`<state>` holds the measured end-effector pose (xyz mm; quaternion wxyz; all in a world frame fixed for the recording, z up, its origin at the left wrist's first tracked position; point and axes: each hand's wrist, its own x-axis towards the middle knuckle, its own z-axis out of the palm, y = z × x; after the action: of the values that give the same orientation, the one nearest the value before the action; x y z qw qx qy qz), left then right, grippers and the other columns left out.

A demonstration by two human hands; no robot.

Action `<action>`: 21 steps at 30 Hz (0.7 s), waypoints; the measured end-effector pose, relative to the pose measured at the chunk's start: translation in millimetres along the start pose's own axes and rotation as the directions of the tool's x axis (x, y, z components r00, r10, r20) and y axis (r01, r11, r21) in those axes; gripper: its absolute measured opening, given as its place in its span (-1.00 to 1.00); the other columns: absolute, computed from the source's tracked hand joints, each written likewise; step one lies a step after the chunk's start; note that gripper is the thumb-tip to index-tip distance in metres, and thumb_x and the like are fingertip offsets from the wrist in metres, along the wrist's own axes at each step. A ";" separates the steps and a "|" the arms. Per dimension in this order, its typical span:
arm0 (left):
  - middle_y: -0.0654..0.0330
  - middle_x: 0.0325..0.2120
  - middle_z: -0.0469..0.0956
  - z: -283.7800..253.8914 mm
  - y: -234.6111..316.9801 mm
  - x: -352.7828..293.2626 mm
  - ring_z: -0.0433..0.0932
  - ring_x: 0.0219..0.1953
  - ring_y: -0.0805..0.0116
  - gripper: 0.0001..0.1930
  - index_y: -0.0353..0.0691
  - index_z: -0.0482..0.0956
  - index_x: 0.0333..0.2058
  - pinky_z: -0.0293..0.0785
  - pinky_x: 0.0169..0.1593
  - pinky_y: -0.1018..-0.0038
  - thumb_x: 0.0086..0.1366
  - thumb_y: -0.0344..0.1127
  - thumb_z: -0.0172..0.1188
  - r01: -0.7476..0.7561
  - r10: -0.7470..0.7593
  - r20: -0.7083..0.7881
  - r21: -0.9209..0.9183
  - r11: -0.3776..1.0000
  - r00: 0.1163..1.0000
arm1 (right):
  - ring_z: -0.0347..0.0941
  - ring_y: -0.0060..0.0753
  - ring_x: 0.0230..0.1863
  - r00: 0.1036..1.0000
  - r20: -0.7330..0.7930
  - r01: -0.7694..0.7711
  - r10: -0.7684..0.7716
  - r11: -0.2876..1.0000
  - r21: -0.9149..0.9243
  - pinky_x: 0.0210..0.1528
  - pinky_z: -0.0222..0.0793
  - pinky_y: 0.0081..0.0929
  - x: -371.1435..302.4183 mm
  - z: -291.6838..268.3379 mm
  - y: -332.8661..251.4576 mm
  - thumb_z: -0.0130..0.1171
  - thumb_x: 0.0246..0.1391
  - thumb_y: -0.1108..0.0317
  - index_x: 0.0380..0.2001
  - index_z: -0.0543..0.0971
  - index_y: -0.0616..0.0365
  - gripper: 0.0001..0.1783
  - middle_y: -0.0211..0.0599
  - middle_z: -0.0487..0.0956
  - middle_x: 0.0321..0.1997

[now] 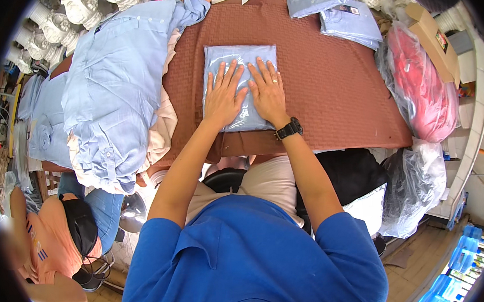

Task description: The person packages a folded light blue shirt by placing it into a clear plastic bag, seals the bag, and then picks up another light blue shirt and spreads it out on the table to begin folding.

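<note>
Left hand (224, 100): laid flat, palm down, fingers extended and slightly spread, gripping nothing; rests on the left half of the bagged shirt. Right hand (269, 97): likewise flat, on the right half; ring (274, 81) on one finger, black wristwatch (289, 128) at the wrist. Bagged shirt (245, 110): light blue, folded, in clear plastic; lies near the middle of the brown-covered table (333, 94), beneath both hands. Left on table: heap of loose light-blue shirts (114, 84), over beige cloth (163, 123). Far right: further bagged blue shirts (350, 23), overlapping. Right edge: red bundle (419, 79) in clear plastic; cardboard box (434, 45) beside it. Near left: a person (51, 237) in an orange top.
</note>
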<state>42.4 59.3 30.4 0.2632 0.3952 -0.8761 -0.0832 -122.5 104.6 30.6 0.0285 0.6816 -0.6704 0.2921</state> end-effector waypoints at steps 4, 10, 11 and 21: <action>0.19 0.49 0.02 0.2 1.0 1.5 -0.09 0.52 0.05 -0.37 -0.03 0.14 0.43 -0.21 0.48 -0.07 0.47 -0.01 -0.06 -0.002 0.002 -0.006 -0.004 1.000 1.000 | -0.02 0.06 0.54 1.000 -0.010 0.001 -0.001 1.000 0.016 0.49 -0.07 0.13 -1.2 0.1 1.1 -0.13 0.42 0.10 0.37 0.35 -0.13 -0.48 -0.25 0.15 0.54; 0.19 0.48 0.04 0.4 0.7 2.4 -0.09 0.52 0.05 -0.38 -0.03 0.15 0.43 -0.22 0.48 -0.07 0.47 -0.01 -0.07 0.011 -0.010 0.009 -0.015 1.000 1.000 | -0.02 0.06 0.54 1.000 0.011 -0.013 0.013 0.999 0.033 0.49 -0.09 0.14 -0.1 0.9 1.4 -0.15 0.42 0.09 0.37 0.36 -0.13 -0.49 -0.26 0.15 0.54; 0.19 0.48 0.04 0.2 0.8 2.8 -0.09 0.52 0.05 -0.38 -0.03 0.15 0.43 -0.22 0.48 -0.07 0.46 -0.02 -0.07 0.014 -0.014 0.015 -0.015 1.000 1.000 | -0.02 0.06 0.54 1.000 0.013 -0.017 0.016 0.999 0.039 0.49 -0.09 0.14 -0.5 0.6 1.8 -0.15 0.42 0.09 0.37 0.36 -0.13 -0.49 -0.26 0.15 0.54; 0.19 0.47 0.05 0.5 1.9 2.9 -0.07 0.51 0.04 -0.38 -0.03 0.16 0.43 -0.22 0.48 -0.07 0.47 -0.01 -0.07 0.023 -0.023 0.024 -0.011 1.000 0.999 | -0.02 0.06 0.54 0.999 0.035 -0.032 0.030 0.999 0.043 0.49 -0.11 0.15 0.4 0.6 2.7 -0.18 0.43 0.08 0.36 0.37 -0.11 -0.49 -0.26 0.16 0.54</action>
<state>39.4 58.4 31.8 0.2537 0.4027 -0.8742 -0.0959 -124.8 103.7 29.4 -0.0025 0.6765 -0.6746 0.2954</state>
